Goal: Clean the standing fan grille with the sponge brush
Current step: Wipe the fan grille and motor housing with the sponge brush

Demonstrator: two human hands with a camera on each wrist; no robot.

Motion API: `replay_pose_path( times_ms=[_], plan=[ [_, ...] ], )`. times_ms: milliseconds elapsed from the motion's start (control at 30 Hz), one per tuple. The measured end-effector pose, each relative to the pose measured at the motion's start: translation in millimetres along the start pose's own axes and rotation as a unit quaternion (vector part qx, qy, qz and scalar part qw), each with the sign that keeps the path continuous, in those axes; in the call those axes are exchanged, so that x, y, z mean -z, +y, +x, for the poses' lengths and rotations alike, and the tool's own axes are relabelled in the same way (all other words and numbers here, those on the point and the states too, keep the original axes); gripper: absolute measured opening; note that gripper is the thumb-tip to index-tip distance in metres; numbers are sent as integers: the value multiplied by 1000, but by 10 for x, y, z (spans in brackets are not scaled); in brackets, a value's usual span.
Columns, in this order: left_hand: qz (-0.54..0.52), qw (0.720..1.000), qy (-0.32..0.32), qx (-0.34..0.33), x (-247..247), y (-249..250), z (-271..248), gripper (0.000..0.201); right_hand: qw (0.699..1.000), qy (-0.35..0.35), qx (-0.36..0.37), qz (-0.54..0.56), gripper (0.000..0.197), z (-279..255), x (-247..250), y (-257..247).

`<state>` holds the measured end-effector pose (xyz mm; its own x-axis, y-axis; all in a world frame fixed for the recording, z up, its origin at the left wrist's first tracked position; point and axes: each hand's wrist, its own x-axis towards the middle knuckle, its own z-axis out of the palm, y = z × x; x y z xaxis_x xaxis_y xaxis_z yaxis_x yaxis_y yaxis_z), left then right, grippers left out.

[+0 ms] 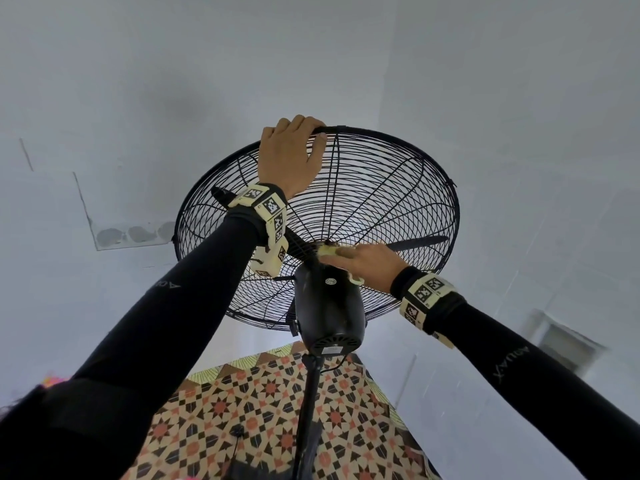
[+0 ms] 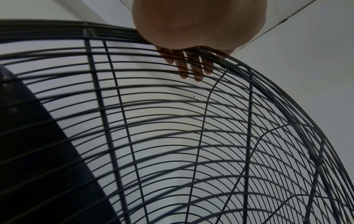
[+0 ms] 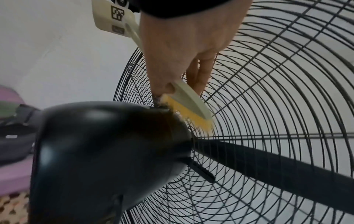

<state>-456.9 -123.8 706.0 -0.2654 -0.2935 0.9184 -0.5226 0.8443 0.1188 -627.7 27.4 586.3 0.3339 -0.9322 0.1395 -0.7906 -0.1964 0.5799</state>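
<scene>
you are scrubbing the rear fan grille at its hub, so keep your left hand where it is: its fingers are curled over the top rim and hang down the far face, thumb on the near side, and that hold should keep the fan head from swinging while you push. your right hand is clamped round the cream handle of the sponge brush, thumb on the near side and fingers along the far side; the yellow sponge edge sits just below your fingertips, pressed against the innermost wire rings where they meet the black motor housing. dark fluff seems to be gathered at that seam, right under your thumb, so work the sponge in short strokes along the curve of the rings rather than across them, and lift the clump away instead of pushing it through onto the blade behind the wires. press lightly; the wires look thin.
</scene>
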Motion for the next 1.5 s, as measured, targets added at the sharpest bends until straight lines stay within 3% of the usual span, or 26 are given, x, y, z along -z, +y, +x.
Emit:
replay_pose_path(
  times_ms=[67, 100, 167, 267, 367, 433, 500, 600, 700, 767, 833, 933, 1100, 1233, 1300, 1500],
  plan=[
    [-5, 1000, 0, -1, 4, -4, 9, 39, 996, -19, -88, 24, 48, -35, 99, 11],
    [-9, 1000, 2, -1, 6, -12, 10, 39, 991, 7, -113, 70, 44, -69, 158, 44],
    [-17, 1000, 4, -5, -2, -51, 19, 38, 954, 134, -140, 227, 46, -184, 286, 164],
    [-31, 999, -7, -9, -25, -119, 53, 38, 821, 334, -230, 401, 28, -386, 474, 388],
    [-51, 998, -38, -9, -66, -120, 127, 39, 676, 482, -333, 447, 43, -499, 601, 666],
    [-84, 995, -60, -17, -73, -76, 173, 40, 624, 454, -386, 506, 59, -576, 597, 861],
    [-99, 992, -70, -27, -73, 4, 206, 41, 601, 373, -438, 555, 71, -689, 585, 984],
    [-35, 997, -73, 17, -145, 213, 82, 45, 624, 323, -441, 558, 62, -881, 587, 991],
    [-22, 977, -104, 186, -206, 665, -236, 66, 667, 316, -445, 507, 58, -1044, 584, 974],
    [-110, 945, -114, 286, -168, 1061, -418, 78, 688, 310, -453, 475, 60, -1131, 609, 963],
    [-228, 894, -126, 364, -99, 1400, -496, 90, 723, 307, -432, 444, 57, -1186, 692, 908],
    [-340, 836, -133, 410, 2, 1764, -459, 103, 753, 322, -394, 418, 53, -1244, 889, 798],
    [-364, 824, -165, 403, 115, 1619, -424, 100, 750, 292, -426, 413, 42, -1251, 1307, 459],
    [-425, 820, -179, 338, 224, 1246, -535, 80, 730, 295, -454, 417, 45, -1192, 1641, 160],
    [-455, 816, -188, 303, 313, 1154, -658, 76, 747, 246, -460, 411, 43, -1112, 1856, 31],
    [-471, 815, -281, 188, 604, 1298, -1211, 105, 750, 198, -492, 395, 54, -930, 2187, -147]
  ],
)
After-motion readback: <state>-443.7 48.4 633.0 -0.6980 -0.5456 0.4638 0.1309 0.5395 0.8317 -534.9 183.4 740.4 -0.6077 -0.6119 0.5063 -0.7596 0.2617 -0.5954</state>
